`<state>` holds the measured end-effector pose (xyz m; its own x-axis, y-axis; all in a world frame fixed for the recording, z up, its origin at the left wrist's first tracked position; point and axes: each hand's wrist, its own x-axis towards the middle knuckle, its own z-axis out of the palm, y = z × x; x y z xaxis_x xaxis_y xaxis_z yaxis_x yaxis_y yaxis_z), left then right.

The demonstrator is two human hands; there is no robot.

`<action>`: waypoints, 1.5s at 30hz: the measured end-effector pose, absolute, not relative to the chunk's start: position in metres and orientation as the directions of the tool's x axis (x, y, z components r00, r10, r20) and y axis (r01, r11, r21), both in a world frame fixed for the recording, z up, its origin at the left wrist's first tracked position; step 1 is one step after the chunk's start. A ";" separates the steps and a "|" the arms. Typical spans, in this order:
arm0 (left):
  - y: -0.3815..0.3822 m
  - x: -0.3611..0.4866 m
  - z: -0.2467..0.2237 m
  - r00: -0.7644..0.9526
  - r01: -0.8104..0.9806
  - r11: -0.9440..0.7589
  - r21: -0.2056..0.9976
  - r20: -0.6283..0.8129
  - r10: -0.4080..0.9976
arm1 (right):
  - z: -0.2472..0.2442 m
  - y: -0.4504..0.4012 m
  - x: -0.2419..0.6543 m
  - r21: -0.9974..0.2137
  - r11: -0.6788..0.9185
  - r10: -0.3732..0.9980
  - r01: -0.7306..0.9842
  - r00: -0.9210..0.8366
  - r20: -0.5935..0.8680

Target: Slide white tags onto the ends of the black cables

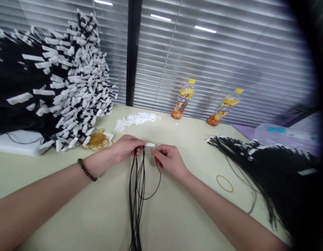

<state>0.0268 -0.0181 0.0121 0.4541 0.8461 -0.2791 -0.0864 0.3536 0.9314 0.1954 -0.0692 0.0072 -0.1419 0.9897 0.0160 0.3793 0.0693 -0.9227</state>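
My left hand (128,147) pinches a small white plastic piece (150,144) at the centre of the table, its fingers closed. From beneath those fingers a bundle of thin black cords (136,209) hangs down toward the near edge. To the right, my right hand (170,159) is closed on one black cord (159,181), which loops back to the bundle. The two hands are a small gap apart, with the white piece's free end between them. What my fingertips cover cannot be made out.
On the table (98,216) are a huge pile of white-tipped black cords (83,80) at left, yellow rubber bands (97,140), loose white pieces (136,119), two drink bottles (182,100) (224,108), one rubber band (224,183) and more black cords (276,167) at right.
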 end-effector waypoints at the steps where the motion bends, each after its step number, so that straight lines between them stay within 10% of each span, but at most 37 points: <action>1: -0.018 0.027 0.013 0.452 -0.082 0.351 0.933 -0.279 0.847 | 0.008 -0.069 0.195 -0.922 0.068 0.990 0.381 -0.143 0.015; 45: -0.019 0.026 0.010 0.473 -0.050 0.336 0.941 -0.274 0.838 | 0.010 -0.066 0.194 -0.888 0.091 0.989 0.451 -0.145 0.028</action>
